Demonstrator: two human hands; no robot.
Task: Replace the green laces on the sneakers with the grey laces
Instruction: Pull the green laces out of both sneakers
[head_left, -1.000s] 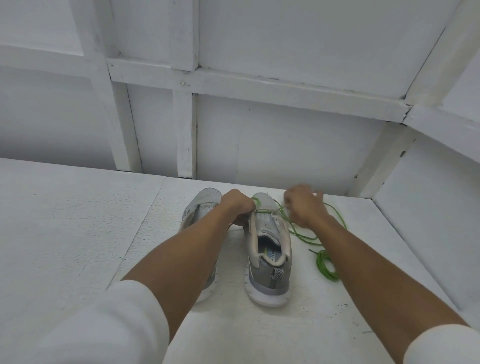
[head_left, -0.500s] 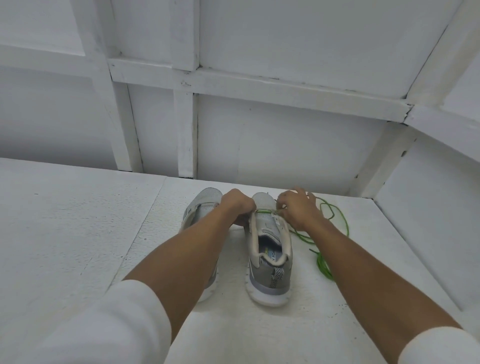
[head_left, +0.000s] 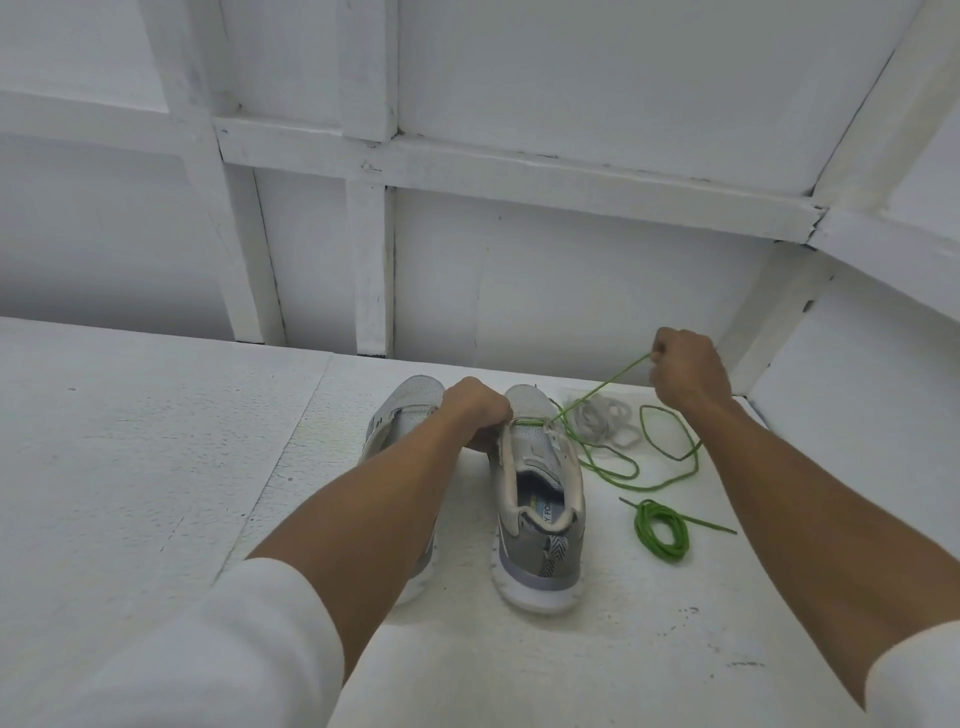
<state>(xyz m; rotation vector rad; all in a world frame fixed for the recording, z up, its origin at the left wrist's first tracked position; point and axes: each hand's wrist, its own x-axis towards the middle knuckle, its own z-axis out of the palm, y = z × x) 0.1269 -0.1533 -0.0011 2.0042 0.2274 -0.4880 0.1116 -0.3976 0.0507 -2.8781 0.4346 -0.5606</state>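
Two grey sneakers stand side by side, heels toward me. My left hand (head_left: 480, 415) grips the left edge of the right sneaker (head_left: 540, 499) near its upper eyelets. My right hand (head_left: 685, 371) is raised to the right and pinches a green lace (head_left: 597, 392) stretched taut from that shoe's eyelets. The rest of this lace loops loosely on the surface to the right. A second green lace (head_left: 662, 530) lies coiled beside the heel. A pile of grey laces (head_left: 605, 423) lies behind the loops. My left forearm hides much of the left sneaker (head_left: 402, 415).
Everything sits on a white, rough surface (head_left: 156, 467). A white framed wall (head_left: 467, 260) rises just behind the shoes, and a white panel (head_left: 857, 441) closes the right side.
My right hand has moved up and to the right from the shoe's eyelets, drawing the green lace taut. The grey laces, hidden before by that hand, now show. My left hand has stayed put.
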